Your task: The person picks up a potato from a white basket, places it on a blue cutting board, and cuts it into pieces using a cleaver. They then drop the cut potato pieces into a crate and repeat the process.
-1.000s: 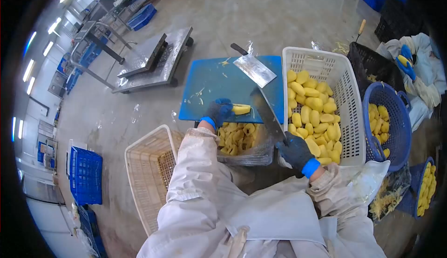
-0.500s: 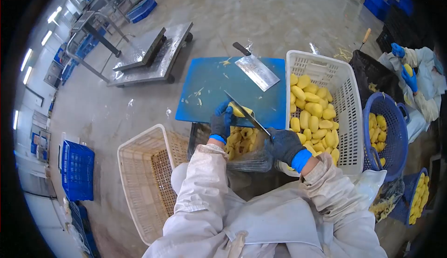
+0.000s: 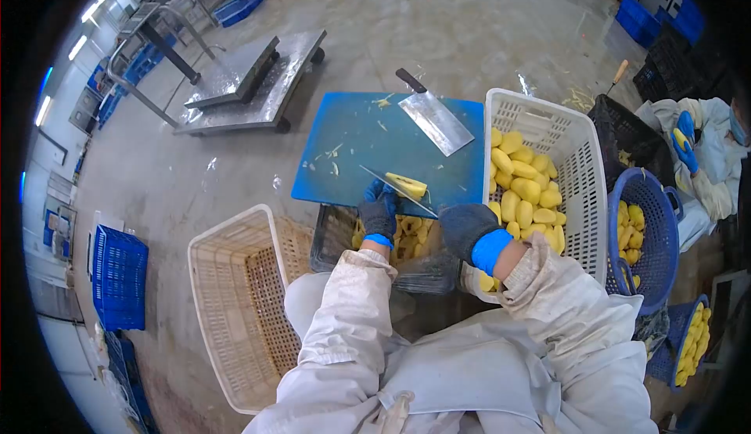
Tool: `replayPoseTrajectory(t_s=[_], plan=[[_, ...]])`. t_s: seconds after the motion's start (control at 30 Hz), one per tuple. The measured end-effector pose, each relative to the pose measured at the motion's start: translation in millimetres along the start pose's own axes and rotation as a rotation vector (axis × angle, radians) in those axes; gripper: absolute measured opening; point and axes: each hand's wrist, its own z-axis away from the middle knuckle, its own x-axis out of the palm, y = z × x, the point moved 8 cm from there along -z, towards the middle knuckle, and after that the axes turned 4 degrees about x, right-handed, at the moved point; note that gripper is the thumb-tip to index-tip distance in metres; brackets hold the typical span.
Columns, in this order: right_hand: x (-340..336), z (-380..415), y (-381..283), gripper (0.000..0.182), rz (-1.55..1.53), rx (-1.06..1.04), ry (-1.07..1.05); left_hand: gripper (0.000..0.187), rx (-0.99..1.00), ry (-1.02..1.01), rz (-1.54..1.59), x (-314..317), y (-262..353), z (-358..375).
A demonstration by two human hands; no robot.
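Note:
My left hand (image 3: 379, 213), in a dark glove with blue fingertips, is closed at the left end of a peeled yellow potato (image 3: 408, 185) over the near edge of the blue cutting board (image 3: 360, 129). A long thin knife (image 3: 395, 189) crosses in front of the potato, its tip pointing up and left. Its handle is hidden in my right hand (image 3: 466, 229), which is closed around it. On the board's far right lies a cleaver (image 3: 436, 123) with a black handle, with small scraps scattered to its left. Potato pieces (image 3: 418, 234) fill a dark crate below the board.
A white crate (image 3: 583, 160) of peeled potatoes stands at the right, beside a purple basket (image 3: 661, 246) with more. Another white crate (image 3: 235, 301) is at my left. A wheeled metal cart (image 3: 250, 105) stands beyond. At far right, a co-worker's gloved hand (image 3: 686, 152) holds a potato.
The knife has come down lower and closer along the near side of the potato. My right hand has shifted slightly left and up. The view has tilted a little.

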Motion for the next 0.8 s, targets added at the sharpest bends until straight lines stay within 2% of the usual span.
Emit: replayPoseTrajectory(t_s=[0.1,0.17,0.27,0.33,0.37,0.4,0.43,0.47,0.5,0.57,0.6,0.63,0.7,0.73,0.8], plan=[[27.2,-24.7,2.5,0.024,0.024,0.057,-0.034,0.026,0.062,-0.011,-0.064,2.2,7.6,3.2],[34.4,-41.2,7.3,0.018,-0.012,0.122,0.141,0.028,0.121,-0.026,-0.118,3.7,15.7,3.5],[51.9,-49.7,17.5,0.020,-0.085,0.076,0.224,0.035,0.155,-0.063,-0.085,10.6,34.9,10.8],[58.5,-54.9,19.8,0.021,-0.085,0.039,0.139,0.039,0.059,-0.043,-0.393,19.0,50.0,15.8],[59.6,-56.2,18.7,0.024,-0.080,0.006,0.059,0.039,0.059,-0.046,-0.393,18.9,43.4,8.0],[55.2,-52.7,23.0,0.024,-0.079,0.012,0.058,0.039,0.196,-0.052,-0.564,21.1,44.6,-1.4],[43.8,-43.5,30.7,0.029,-0.277,0.080,0.045,0.039,0.334,-0.060,-0.732,24.4,47.9,-5.9],[34.3,-33.3,38.2,0.035,-0.475,0.148,0.035,0.037,0.317,-0.126,-0.769,23.1,46.0,-10.2],[25.1,-22.8,40.1,0.035,-0.477,0.154,0.037,0.037,0.318,-0.133,-0.768,19.7,44.8,-10.2],[15.2,-3.0,42.9,0.035,-0.613,0.170,0.091,0.034,0.082,-0.117,-0.240,-2.2,15.6,-13.3],[24.2,2.2,46.1,0.035,-0.622,0.168,0.086,0.033,-0.045,-0.163,-0.139,-8.7,1.7,-14.6],[28.6,7.7,52.5,0.035,-0.727,0.125,0.160,0.033,-0.045,-0.157,-0.146,-17.3,7.8,-13.9],[30.1,24.6,61.4,0.034,-0.833,0.078,0.236,0.032,0.981,-0.484,-1.274,21.5,63.1,21.0],[29.9,36.8,65.2,0.034,-0.872,0.117,0.198,0.032,0.983,-0.487,-1.277,21.9,70.3,22.8],[23.2,60.7,71.8,0.033,-0.909,0.156,0.159,0.034,0.772,-0.503,-1.101,17.9,74.9,17.5]])
